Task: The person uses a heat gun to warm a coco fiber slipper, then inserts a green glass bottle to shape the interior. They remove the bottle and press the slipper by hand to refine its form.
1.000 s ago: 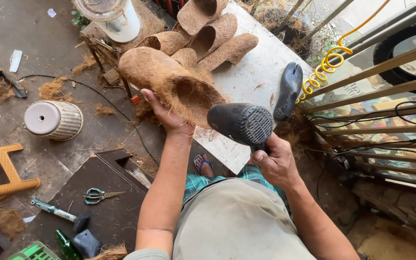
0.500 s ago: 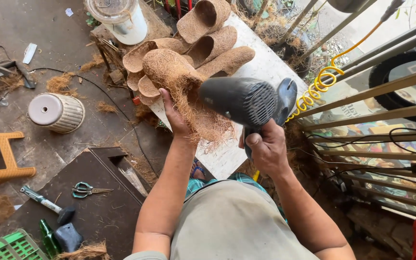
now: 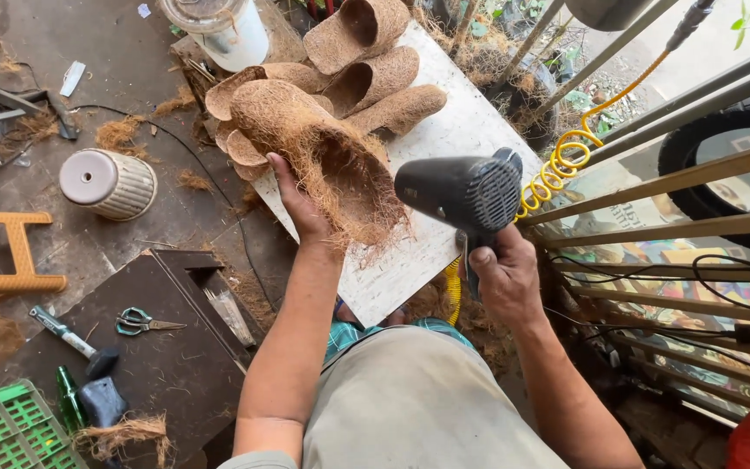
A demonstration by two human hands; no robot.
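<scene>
Left hand (image 3: 301,204): we grip the coir shell (image 3: 319,156), long axis running far-left to near-right.
Right hand (image 3: 503,276): we clasp the blower (image 3: 460,187), nozzle just right of the shell.

A brown, fibrous coir shell (image 3: 314,148) is held in the left hand (image 3: 301,208), and a black dryer (image 3: 457,187) with a meshed grille in the right hand (image 3: 505,278). Beyond the hands, more brown coir pieces (image 3: 375,61) are spread on a speckled off-white worktop (image 3: 470,130). A yellow coiled hose (image 3: 557,165) is seen just past the right hand. Left of the left hand, a ribbed cream pot (image 3: 108,182), green-handled scissors (image 3: 145,321) and a green crate (image 3: 10,430) are seen.
</scene>
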